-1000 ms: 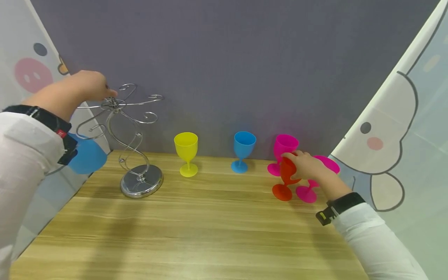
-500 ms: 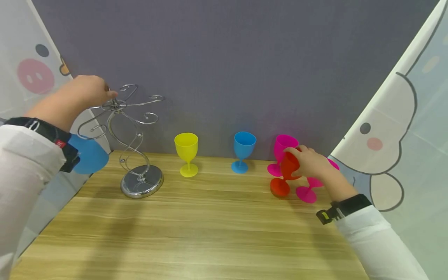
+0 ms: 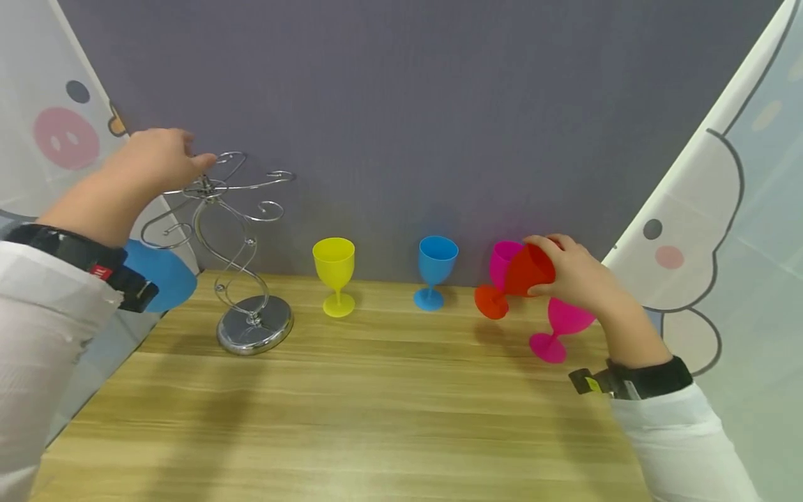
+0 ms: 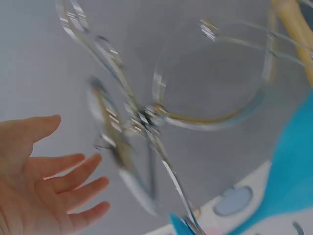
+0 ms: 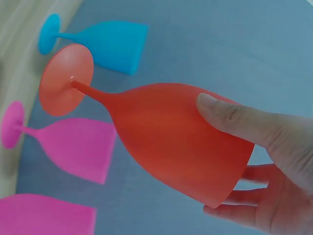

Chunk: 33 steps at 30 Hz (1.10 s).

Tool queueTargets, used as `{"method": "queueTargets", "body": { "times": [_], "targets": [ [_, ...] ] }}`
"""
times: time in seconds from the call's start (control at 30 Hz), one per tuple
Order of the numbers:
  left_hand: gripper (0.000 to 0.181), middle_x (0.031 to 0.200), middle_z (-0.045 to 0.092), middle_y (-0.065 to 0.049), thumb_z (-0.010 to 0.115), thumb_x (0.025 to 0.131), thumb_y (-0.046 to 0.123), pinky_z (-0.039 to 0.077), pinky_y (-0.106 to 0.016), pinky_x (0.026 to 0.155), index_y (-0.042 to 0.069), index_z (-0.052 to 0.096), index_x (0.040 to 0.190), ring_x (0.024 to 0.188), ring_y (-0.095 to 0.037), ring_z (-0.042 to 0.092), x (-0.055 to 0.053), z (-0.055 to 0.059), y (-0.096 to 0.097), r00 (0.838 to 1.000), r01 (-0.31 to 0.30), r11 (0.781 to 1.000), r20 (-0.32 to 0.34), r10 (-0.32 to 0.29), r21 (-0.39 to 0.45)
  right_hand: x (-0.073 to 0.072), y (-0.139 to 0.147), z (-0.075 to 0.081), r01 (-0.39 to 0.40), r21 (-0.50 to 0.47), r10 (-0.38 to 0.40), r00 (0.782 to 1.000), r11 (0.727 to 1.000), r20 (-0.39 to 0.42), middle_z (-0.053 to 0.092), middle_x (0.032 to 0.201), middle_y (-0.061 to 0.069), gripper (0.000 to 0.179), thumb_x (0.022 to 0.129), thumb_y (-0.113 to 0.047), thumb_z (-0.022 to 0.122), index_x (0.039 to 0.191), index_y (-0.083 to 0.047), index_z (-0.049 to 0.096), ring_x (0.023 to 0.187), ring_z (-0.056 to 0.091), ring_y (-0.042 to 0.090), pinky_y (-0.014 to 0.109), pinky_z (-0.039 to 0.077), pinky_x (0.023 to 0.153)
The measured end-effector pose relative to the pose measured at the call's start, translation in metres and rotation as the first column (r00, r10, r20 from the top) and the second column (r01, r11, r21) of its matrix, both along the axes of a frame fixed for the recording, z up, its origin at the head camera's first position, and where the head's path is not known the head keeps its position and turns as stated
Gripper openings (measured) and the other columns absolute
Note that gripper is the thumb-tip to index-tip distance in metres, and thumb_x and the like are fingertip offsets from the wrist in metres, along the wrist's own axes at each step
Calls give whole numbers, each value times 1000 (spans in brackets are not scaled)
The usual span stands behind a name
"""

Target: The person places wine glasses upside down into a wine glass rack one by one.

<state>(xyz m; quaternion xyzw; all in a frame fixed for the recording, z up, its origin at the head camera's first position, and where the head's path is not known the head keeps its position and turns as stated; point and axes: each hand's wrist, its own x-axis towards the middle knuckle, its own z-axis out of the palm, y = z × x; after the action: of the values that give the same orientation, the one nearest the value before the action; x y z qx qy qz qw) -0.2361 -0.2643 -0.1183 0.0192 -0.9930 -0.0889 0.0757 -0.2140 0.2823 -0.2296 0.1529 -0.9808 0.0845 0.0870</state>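
Note:
My right hand [image 3: 583, 275] grips a red goblet [image 3: 525, 272] by its bowl, lifted off the table. The goblet leans with its foot toward the left; in the right wrist view the thumb lies along the bowl [image 5: 171, 132]. At the left, my left hand [image 3: 157, 160] is over the top of a chrome stand [image 3: 257, 326] with curled wire arms. Its fingers are spread and apart from the wires [image 4: 215, 122] in the left wrist view. A blue goblet [image 3: 164, 275] hangs upside down on the stand's left side, partly hidden behind my wrist.
Along the grey back wall stand a yellow goblet [image 3: 334, 263], a blue goblet [image 3: 438, 258] and a pink goblet [image 3: 502, 259], partly behind the red one. Another pink goblet [image 3: 567, 317] stands below my right hand. The wooden table [image 3: 376, 411] stretches toward the front.
My right hand has raised the red goblet off the table and tilted its foot leftward. My left fingers have opened and come off the stand's top.

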Motion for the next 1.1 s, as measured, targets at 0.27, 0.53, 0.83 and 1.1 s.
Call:
{"method": "queueTargets", "body": {
  "times": [0.27, 0.53, 0.83, 1.1],
  "targets": [
    [74, 158, 4, -29, 35, 103, 42, 11, -65, 115, 5, -1, 155, 144, -49, 5, 31, 7, 35, 983, 95, 966, -177, -53, 240, 17, -2, 9, 22, -123, -33, 996, 992, -83, 35, 140, 32, 80, 78, -20, 80, 145, -13, 37, 118, 42, 51, 69, 46, 86],
    [69, 160, 15, -16, 49, 100, 35, 12, -52, 121, 13, 15, 156, 148, -36, 14, 55, -20, 87, 896, 293, 896, -423, -136, 334, 27, -12, 0, 33, -249, -74, 985, 968, -157, 31, 147, 28, 85, 80, -28, 80, 149, -17, 32, 126, 38, 49, 70, 43, 89],
    [67, 156, 27, -14, 60, 96, 30, 22, -55, 117, 11, 28, 153, 144, -34, 26, 59, -85, 145, 805, 515, 750, -536, -256, 415, 32, -32, -31, -61, -493, -117, 940, 868, -321, 39, 143, 23, 87, 75, -14, 83, 147, -11, 34, 129, 38, 41, 64, 42, 98],
    [69, 158, 23, -9, 57, 98, 29, 22, -51, 119, 13, 21, 154, 147, -28, 22, 53, -147, 173, 867, 498, 474, -436, -242, 727, 42, -47, -60, 31, -822, -258, 956, 568, -142, 38, 147, 2, 87, 79, -19, 81, 149, -28, 30, 132, 41, 21, 46, 42, 108]
  ]
}}
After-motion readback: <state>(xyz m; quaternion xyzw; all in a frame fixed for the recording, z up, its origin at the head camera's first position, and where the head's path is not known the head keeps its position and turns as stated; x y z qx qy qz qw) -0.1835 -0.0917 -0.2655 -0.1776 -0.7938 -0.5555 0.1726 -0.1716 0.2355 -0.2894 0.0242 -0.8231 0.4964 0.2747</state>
